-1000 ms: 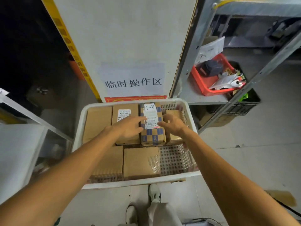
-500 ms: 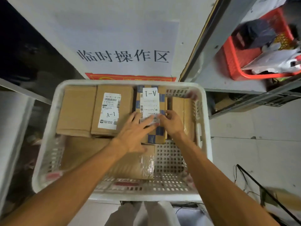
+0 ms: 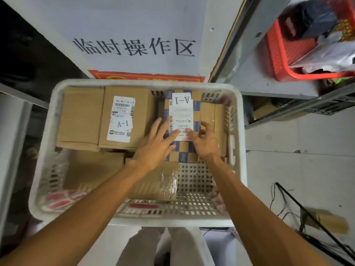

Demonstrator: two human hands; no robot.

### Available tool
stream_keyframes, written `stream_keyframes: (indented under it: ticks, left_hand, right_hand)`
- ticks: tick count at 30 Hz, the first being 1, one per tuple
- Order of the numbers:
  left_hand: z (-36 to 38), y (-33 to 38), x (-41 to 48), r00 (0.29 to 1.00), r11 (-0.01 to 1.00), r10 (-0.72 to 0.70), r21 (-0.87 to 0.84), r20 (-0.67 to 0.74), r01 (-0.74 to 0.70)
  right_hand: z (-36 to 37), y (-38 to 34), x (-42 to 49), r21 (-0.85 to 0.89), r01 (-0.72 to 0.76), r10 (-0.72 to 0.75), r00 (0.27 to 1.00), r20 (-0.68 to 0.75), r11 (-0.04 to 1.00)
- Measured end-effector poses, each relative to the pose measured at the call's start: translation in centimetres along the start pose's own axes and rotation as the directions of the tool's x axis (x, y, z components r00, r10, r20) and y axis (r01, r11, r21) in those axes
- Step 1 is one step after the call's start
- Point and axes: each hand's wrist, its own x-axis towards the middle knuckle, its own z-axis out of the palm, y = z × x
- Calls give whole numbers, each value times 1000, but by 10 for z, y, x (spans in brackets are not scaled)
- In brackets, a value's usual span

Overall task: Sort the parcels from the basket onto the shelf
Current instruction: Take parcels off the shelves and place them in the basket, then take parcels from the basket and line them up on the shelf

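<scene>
Parcel [image 3: 182, 156], checkered: our hands hide its middle; long axis runs near–far, label [image 3: 181, 112] inverted. Left hand [image 3: 155, 150] lies flat on it; right hand [image 3: 205, 143] curled, grip unclear.

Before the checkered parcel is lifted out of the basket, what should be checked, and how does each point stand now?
1. Left hand on checkered parcel: ok, straight fingers rest on top.
2. Right hand grip: cannot tell, fingers curl at its right edge.
3. Label readable: ok, reads A-1.
4. Room on the right: not ok, brown parcel sits close against it.
5. A-1 place on shelf: cannot tell, no marking shows.
</scene>
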Motion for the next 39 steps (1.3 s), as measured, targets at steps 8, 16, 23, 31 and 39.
stream_keyframes:
  ticks: [8, 16, 23, 31, 39]
  left_hand:
    - [0, 14, -9, 981, 904, -170, -382, 91, 192]
    - [-39, 19, -32, 944, 601, -312, -792, -104, 111]
    - [-114, -14, -79, 940, 419, -303, -908, -154, -14]
    - [-193, -74, -184, 862, 262, -460, -960, -216, -100]
    - [-238, -128, -308, 760, 148, -583, -957, -287, -248]
  right_hand:
    - [-6, 0, -12, 164, 2, -14, 997, 76, 986]
    - [-28, -37, -50, 304, 82, -110, 991, 78, 949]
    - [-10, -110, -104, 301, 226, -276, 951, 136, 926]
    - [64, -199, -179, 293, 414, -486, 838, 248, 862]
    - [152, -256, -263, 253, 642, -682, 607, 408, 724]
